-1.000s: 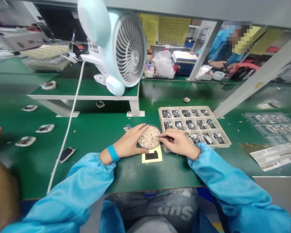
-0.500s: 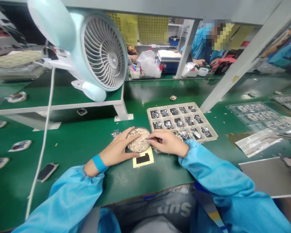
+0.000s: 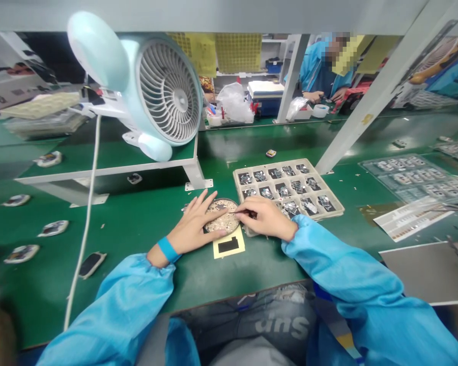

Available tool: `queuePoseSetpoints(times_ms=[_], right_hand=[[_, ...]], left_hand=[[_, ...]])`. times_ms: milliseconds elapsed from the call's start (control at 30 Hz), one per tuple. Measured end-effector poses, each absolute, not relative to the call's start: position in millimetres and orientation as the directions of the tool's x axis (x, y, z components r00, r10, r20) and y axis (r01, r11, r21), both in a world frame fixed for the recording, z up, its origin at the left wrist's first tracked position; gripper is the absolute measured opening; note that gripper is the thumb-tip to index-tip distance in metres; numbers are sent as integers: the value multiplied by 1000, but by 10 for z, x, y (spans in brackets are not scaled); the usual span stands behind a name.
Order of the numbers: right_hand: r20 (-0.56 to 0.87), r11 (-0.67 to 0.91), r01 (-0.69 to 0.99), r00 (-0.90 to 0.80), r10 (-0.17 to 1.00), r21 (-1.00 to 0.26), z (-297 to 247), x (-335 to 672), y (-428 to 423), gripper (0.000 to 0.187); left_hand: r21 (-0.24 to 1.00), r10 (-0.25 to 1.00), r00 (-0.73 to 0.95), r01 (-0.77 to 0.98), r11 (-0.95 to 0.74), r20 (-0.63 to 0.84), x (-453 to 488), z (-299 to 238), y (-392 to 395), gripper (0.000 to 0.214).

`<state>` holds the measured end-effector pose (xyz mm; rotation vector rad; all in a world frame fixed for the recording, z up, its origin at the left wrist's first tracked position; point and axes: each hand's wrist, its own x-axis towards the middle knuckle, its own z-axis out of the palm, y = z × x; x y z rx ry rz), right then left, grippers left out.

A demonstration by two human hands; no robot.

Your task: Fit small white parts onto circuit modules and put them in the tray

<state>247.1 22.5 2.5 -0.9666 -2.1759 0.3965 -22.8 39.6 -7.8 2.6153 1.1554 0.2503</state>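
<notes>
A small round dish full of tiny pale parts sits on the green bench in front of me. My left hand lies against the dish's left rim with its fingers spread and holds nothing. My right hand is closed in a pinch on thin tweezers, whose tip reaches over the dish's right side. Just right of the dish stands a beige compartment tray with small metal parts in its cells. A yellow card with a black patch lies below the dish.
A pale blue fan stands on a raised shelf at the back left, its white cord running down the bench. Small flat parts lie at the left. Clear trays and printed sheets are at the right. Another person works behind.
My left fingers have spread wider on the dish rim. My right hand has edged slightly left with the tweezers over the dish. The view has shifted a little.
</notes>
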Motion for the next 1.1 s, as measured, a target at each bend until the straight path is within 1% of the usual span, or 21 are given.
queuePoseSetpoints(times_ms=[67, 133, 167, 267, 333, 433, 500, 567, 633, 667, 700, 767, 800, 867, 967, 1033, 1100], right_hand=[[499, 672, 526, -452, 740, -521, 38, 2471, 219, 12], [513, 671, 537, -436, 740, -511, 45, 2473, 220, 13], [517, 669, 543, -429, 741, -507, 46, 2474, 222, 14], [519, 664, 551, -420, 744, -506, 39, 2479, 232, 13], [510, 660, 551, -424, 748, -510, 32, 2482, 236, 12], [496, 657, 551, -434, 752, -514, 27, 2484, 232, 12], [496, 660, 551, -438, 750, -511, 29, 2483, 228, 12], [495, 661, 550, -441, 749, -511, 31, 2482, 225, 13], [490, 659, 550, -443, 751, -513, 33, 2481, 224, 13], [488, 657, 552, -442, 753, -514, 34, 2480, 224, 13], [485, 655, 553, -442, 755, -515, 34, 2480, 223, 13], [483, 654, 554, -443, 755, -515, 34, 2480, 220, 13], [482, 654, 554, -444, 755, -514, 34, 2480, 219, 13], [480, 656, 553, -449, 754, -514, 35, 2482, 219, 13], [477, 652, 556, -446, 757, -516, 35, 2482, 226, 14], [477, 648, 562, -440, 760, -514, 31, 2478, 231, 15], [482, 651, 573, -441, 757, -498, 18, 2471, 240, 16]], left_hand=[[316, 721, 691, 673, -669, 56, -209, -50, 368, 53], [318, 712, 698, 660, -680, 74, -197, -34, 349, 48], [318, 716, 693, 662, -679, 85, -194, -34, 345, 49], [315, 746, 655, 688, -654, 118, -199, -57, 354, 63], [317, 755, 644, 696, -645, 122, -209, -75, 364, 64], [340, 740, 653, 668, -662, 160, -222, -79, 364, 39], [355, 743, 637, 659, -663, 206, -228, -72, 359, 32], [350, 758, 618, 676, -648, 209, -233, -67, 357, 41], [335, 763, 625, 693, -639, 163, -238, -64, 358, 54], [332, 761, 632, 694, -639, 146, -239, -61, 357, 53], [334, 760, 635, 692, -640, 142, -238, -55, 355, 47], [344, 761, 626, 685, -642, 174, -231, -38, 344, 34], [348, 765, 614, 686, -639, 196, -226, -27, 337, 32], [347, 775, 598, 696, -629, 206, -218, -11, 323, 34], [342, 771, 620, 699, -628, 148, -222, -22, 320, 44], [345, 754, 643, 683, -644, 133, -233, -58, 328, 43], [350, 739, 654, 662, -662, 160, -242, -113, 345, 42]])
